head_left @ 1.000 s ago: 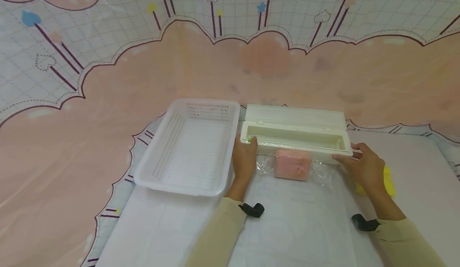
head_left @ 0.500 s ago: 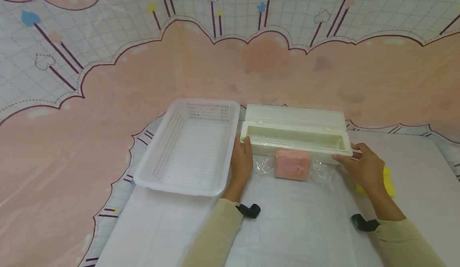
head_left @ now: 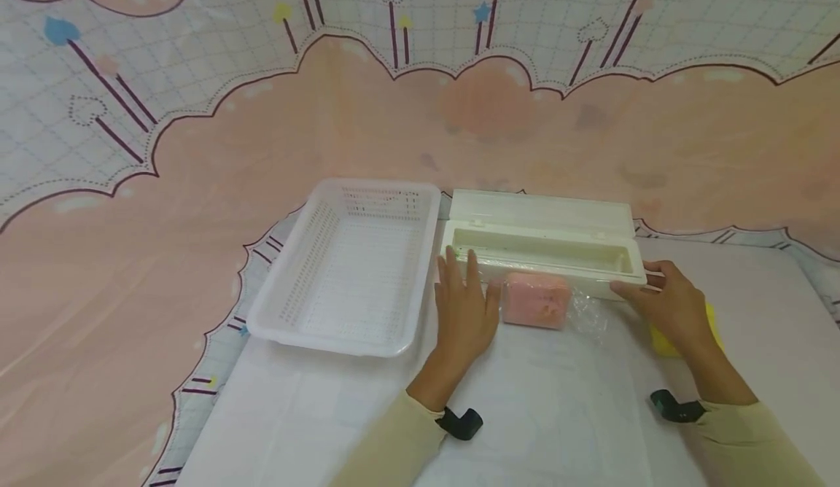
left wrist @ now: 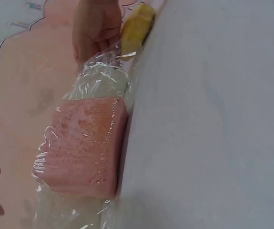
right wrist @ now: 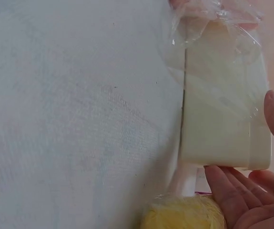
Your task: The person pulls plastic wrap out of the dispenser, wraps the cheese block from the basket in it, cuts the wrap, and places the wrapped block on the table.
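A long cream-white box stands on the table with its hinged lid raised at the back. My right hand holds the box's right end, thumb at the front corner and fingertips against the end face. My left hand is spread, palm down, by the box's left front; its fingertips reach the front edge, and whether they touch is unclear. A pink block in clear plastic wrap lies against the box front, right beside my left thumb. The left hand barely shows in the left wrist view.
A white perforated plastic basket stands left of the box, close to my left hand. Something yellow, partly hidden, lies behind my right wrist. The table's white cover stretches in front, and a printed cloth hangs at the back.
My left hand has come away from the box's left end and turned palm down, fingers spread, nearer the pink block. My right hand keeps its hold; the box stays in place.
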Action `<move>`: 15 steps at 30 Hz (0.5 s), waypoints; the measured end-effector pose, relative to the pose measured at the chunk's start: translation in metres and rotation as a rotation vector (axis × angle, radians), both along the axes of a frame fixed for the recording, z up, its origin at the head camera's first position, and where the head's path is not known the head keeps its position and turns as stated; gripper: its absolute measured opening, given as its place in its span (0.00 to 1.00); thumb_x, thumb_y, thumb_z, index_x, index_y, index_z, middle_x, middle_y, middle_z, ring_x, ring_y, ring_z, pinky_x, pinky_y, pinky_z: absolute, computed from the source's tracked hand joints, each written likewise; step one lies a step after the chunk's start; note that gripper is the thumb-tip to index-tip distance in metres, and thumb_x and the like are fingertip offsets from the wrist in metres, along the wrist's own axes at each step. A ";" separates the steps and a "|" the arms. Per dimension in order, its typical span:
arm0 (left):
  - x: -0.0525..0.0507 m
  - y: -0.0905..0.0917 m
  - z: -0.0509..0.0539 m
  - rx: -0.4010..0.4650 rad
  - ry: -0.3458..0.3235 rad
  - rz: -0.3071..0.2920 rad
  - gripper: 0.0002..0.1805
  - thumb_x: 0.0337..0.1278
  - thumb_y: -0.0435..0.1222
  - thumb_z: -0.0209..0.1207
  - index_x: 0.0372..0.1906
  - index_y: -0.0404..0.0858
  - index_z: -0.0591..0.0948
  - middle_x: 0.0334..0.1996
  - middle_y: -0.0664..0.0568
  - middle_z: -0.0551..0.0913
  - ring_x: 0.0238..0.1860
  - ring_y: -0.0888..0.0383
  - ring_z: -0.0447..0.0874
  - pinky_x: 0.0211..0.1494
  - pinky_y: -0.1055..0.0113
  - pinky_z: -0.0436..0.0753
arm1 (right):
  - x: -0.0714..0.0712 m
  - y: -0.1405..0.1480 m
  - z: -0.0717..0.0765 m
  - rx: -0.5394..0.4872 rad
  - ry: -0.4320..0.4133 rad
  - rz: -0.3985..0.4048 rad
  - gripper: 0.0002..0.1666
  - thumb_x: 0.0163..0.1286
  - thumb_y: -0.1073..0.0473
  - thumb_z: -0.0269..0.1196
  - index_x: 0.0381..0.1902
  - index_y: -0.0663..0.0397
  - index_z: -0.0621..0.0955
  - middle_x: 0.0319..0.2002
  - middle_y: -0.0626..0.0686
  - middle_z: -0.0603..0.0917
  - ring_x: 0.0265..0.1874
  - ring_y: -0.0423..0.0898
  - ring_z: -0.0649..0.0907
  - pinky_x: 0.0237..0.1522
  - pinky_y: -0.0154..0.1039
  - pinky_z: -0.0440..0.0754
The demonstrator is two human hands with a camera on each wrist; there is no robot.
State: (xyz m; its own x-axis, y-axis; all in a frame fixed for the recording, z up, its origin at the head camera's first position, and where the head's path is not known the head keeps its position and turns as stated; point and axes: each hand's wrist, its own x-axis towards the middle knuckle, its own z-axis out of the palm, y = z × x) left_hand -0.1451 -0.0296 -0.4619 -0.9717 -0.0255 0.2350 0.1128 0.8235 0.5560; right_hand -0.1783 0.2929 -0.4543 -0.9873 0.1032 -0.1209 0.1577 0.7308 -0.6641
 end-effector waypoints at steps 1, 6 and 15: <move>0.002 0.003 0.003 -0.088 0.032 -0.037 0.34 0.78 0.52 0.46 0.78 0.38 0.63 0.81 0.33 0.46 0.82 0.33 0.42 0.73 0.28 0.58 | 0.000 0.000 0.000 0.002 -0.002 0.005 0.58 0.61 0.28 0.68 0.73 0.64 0.64 0.66 0.74 0.74 0.62 0.70 0.79 0.37 0.31 0.80; -0.008 0.012 0.009 -0.405 0.204 -0.244 0.21 0.73 0.51 0.56 0.66 0.54 0.78 0.71 0.52 0.74 0.73 0.48 0.68 0.70 0.42 0.71 | -0.003 0.002 0.004 -0.005 -0.051 0.019 0.62 0.61 0.26 0.67 0.75 0.65 0.61 0.69 0.74 0.71 0.64 0.71 0.76 0.49 0.50 0.85; -0.030 0.007 -0.006 -0.176 0.211 -0.400 0.12 0.67 0.41 0.65 0.52 0.48 0.87 0.50 0.53 0.82 0.49 0.56 0.81 0.50 0.67 0.82 | 0.006 -0.001 0.018 0.031 -0.007 0.003 0.59 0.66 0.25 0.60 0.79 0.59 0.59 0.74 0.73 0.64 0.66 0.76 0.71 0.58 0.73 0.73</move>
